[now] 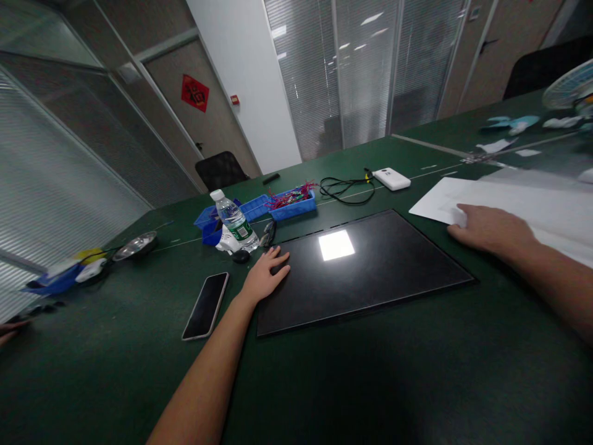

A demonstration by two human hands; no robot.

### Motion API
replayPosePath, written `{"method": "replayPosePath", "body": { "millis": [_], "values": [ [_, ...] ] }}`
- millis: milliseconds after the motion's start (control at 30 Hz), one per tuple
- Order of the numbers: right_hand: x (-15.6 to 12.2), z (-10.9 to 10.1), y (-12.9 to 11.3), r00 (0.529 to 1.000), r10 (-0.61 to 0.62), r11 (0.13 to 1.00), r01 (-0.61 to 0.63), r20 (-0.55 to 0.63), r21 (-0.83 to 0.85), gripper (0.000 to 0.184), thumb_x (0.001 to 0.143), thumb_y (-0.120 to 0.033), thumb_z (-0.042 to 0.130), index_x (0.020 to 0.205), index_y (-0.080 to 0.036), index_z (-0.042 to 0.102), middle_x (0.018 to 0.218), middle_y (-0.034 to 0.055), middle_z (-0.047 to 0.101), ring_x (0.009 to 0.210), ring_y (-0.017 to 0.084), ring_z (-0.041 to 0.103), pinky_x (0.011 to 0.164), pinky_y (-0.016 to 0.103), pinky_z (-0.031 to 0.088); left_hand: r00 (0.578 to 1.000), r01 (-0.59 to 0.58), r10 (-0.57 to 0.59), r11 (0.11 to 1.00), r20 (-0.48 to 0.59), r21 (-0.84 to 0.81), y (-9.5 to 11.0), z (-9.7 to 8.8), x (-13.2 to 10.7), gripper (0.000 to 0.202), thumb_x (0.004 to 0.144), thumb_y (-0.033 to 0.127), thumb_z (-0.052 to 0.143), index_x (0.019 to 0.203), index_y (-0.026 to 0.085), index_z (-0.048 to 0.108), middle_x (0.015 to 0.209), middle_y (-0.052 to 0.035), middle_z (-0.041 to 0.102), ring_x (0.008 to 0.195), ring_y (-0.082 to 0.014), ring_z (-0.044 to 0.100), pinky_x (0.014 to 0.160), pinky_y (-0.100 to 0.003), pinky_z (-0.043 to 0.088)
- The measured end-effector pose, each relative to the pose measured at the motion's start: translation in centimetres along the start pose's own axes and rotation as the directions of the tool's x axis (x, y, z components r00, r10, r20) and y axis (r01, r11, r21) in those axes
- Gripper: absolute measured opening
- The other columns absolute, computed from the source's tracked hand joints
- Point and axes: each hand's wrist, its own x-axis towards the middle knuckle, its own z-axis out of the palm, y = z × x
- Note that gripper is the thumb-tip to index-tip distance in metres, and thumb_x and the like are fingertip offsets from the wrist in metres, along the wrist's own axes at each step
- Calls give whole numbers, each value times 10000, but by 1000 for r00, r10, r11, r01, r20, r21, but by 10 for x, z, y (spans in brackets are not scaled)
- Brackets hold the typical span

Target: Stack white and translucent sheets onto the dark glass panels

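A large flat black panel (pixel 370 272) lies on the green table (pixel 370 383), with a bright ceiling light mirrored in it. My left hand (pixel 264 275) rests palm down on the panel's near-left corner, fingers stretched out flat. My right hand (pixel 486 227) lies on the edge of a big white sheet (pixel 532 201) just right of the panel, its fingers curled loosely over the paper's corner. A black phone (pixel 206 306) lies face up to the left of my left wrist.
Behind my left hand stand a water bottle (pixel 235 222), blue trays (pixel 290 207) with red wires, a black cable (pixel 345 188) and a white box (pixel 391 178). A metal bowl (pixel 136 245) and clutter sit far left. Another person's fingertips (pixel 9 330) show at the left edge.
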Motion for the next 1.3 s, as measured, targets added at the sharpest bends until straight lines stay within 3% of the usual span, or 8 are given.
{"method": "replayPosePath", "body": {
  "millis": [167,300,400,567,833,967,1133,1300],
  "values": [
    [2,1,8,999,-7,1000,8,38,-12,634,1069,-493,414,1569,-145,587,1422,239,675,1109,373,668,820,445,470,1000,8,-8,1000,10,16,3,0,-5,662,1033,644,533,1549,249,660,1740,-99,448,1656,-309,352,1380,-537,224],
    [1,1,10,998,-62,998,62,-27,-2,619,1094,-488,392,1586,-163,579,1524,219,616,1265,369,605,945,466,453,999,19,-19,1000,27,19,9,-2,-14,670,1032,662,529,1556,263,652,1753,-85,424,1667,-314,323,1376,-558,226],
    [0,3,9,992,-61,998,62,-112,10,796,1082,-657,396,1626,-86,506,1645,279,468,1487,425,422,1119,527,356,1000,12,-13,1000,24,22,13,-2,-22,676,1033,678,525,1561,273,647,1756,-76,419,1673,-318,306,1378,-568,214],
    [1,11,8,980,186,975,-174,-75,140,1212,958,-948,338,1689,19,352,1716,421,202,1613,568,120,1196,676,163,999,8,-9,1000,32,20,14,-2,-27,685,1031,694,530,1558,274,649,1753,-79,423,1669,-319,314,1380,-566,208],
    [-3,0,4,976,216,956,-211,-4,204,1065,964,-925,411,1515,-24,550,1467,390,526,1378,512,485,1055,627,349,999,-1,0,1000,51,11,8,-1,-24,756,1010,775,522,1571,282,634,1766,-85,397,1678,-330,282,1376,-585,197],
    [2,7,13,982,164,975,-147,-93,165,1104,941,-951,407,1526,-26,553,1522,402,475,1420,521,440,1089,652,329,998,-19,18,1000,63,24,5,-1,-23,754,1014,781,509,1577,293,626,1772,-73,386,1680,-331,276,1376,-594,186],
    [14,19,34,964,267,959,-263,-24,102,1300,850,-1061,216,1700,-93,395,1759,354,181,1647,526,93,1250,726,62,997,-35,32,998,75,47,5,-3,-25,753,1032,751,493,1601,269,599,1785,-79,359,1686,-339,258,1375,-592,192],
    [17,18,33,931,349,923,-362,107,133,1333,771,-1105,206,1714,-180,385,1749,327,252,1609,539,231,1235,782,122,994,-32,25,998,111,63,9,-8,-26,729,1039,733,494,1616,296,581,1799,-53,315,1688,-360,232,1365,-618,213]
  ]
}}
